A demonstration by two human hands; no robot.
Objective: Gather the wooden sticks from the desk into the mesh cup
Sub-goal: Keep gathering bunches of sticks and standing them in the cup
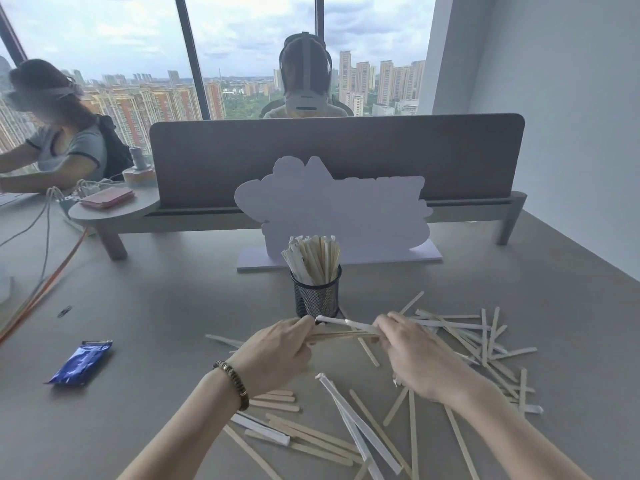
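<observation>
Small bundle of sticks (346,332) held level between both hands, just near side of mesh cup (317,295). Left hand (277,355) pinching one end, right hand (412,351) gripping the other. Cup already pretty stuffed with sticks. Loads more loose sticks (460,336) scattered right and near on desk (166,306). Risk imo: cup so full that jamming the bundle in tips it or pops sticks back out.

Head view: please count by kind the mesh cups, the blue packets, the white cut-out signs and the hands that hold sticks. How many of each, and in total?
Mesh cup: 1
Blue packet: 1
White cut-out sign: 1
Hands holding the stick bundle: 2 (left hand, right hand)
Total: 5
</observation>
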